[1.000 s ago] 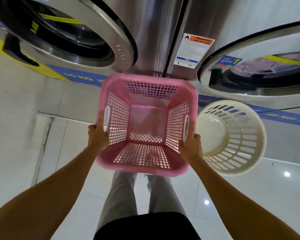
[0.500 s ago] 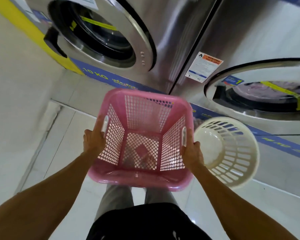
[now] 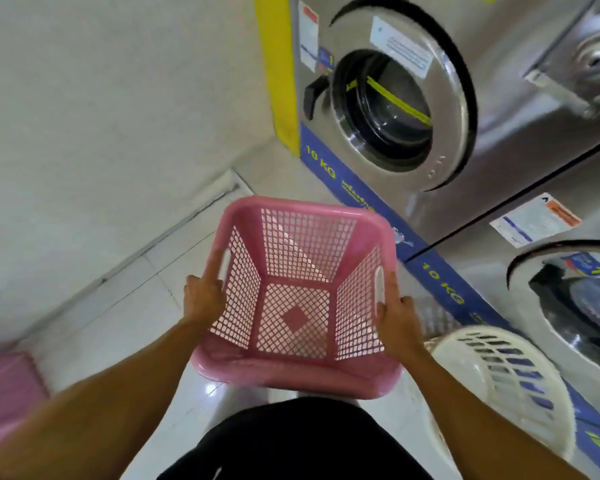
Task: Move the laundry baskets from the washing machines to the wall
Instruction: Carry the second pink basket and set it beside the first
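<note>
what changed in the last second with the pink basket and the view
The person turned left toward the wall, carrying the pink basket away from the washing machines. Another pink item came into view at the lower left. Unchanged: left hand and right hand keep their grip; the white basket stays put.

We hold the pink laundry basket [image 3: 297,299] by its side handles, left hand [image 3: 203,299] and right hand [image 3: 397,320], with the white round basket [image 3: 499,382] just right of it.
</note>
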The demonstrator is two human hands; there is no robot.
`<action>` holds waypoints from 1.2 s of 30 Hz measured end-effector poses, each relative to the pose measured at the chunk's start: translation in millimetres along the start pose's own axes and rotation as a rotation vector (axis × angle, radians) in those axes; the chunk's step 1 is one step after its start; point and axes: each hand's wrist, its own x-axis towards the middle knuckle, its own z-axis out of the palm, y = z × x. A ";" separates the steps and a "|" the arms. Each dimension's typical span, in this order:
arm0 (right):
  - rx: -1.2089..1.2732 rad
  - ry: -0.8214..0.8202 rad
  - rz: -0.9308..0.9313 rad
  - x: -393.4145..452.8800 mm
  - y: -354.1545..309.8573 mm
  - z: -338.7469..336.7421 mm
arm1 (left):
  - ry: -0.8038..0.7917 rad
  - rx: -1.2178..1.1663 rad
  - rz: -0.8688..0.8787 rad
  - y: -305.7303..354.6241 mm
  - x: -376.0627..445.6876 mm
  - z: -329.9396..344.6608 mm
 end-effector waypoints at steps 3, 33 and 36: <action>-0.034 -0.019 -0.093 -5.2 -39.8 15.2 | 0.056 -0.038 -0.088 -50.9 -19.6 -19.6; -0.445 -0.278 -0.963 -136.7 -474.4 272.1 | 0.513 -0.345 -0.799 -480.5 -198.5 -170.1; -0.478 -0.311 -0.973 -122.4 -512.9 297.4 | 0.498 -0.390 -0.810 -505.3 -175.6 -186.7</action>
